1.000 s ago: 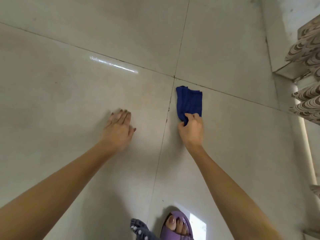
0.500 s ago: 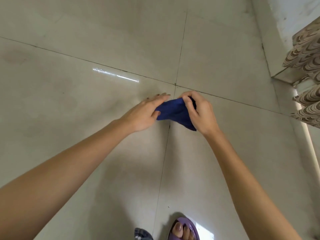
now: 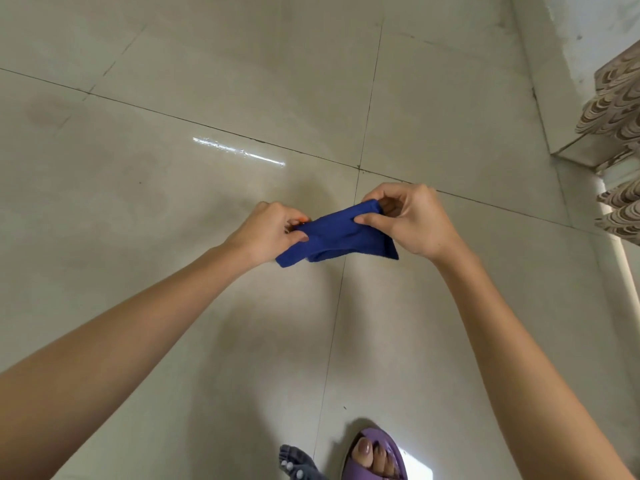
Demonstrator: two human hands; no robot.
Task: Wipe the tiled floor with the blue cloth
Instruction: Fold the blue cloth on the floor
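- The tiled floor is pale beige and glossy, with thin dark grout lines; four tiles meet at a crossing.
- A bright streak of reflected light lies on the tile left of this crossing.
- The blue cloth is lifted above the floor, just below the crossing, stretched between both hands.
- The left hand pinches the left end of the cloth; the right hand pinches its upper right edge.
- Far right of the crossing hangs a patterned curtain beside a white wall.
- Far below the crossing a purple slipper stands on the floor.
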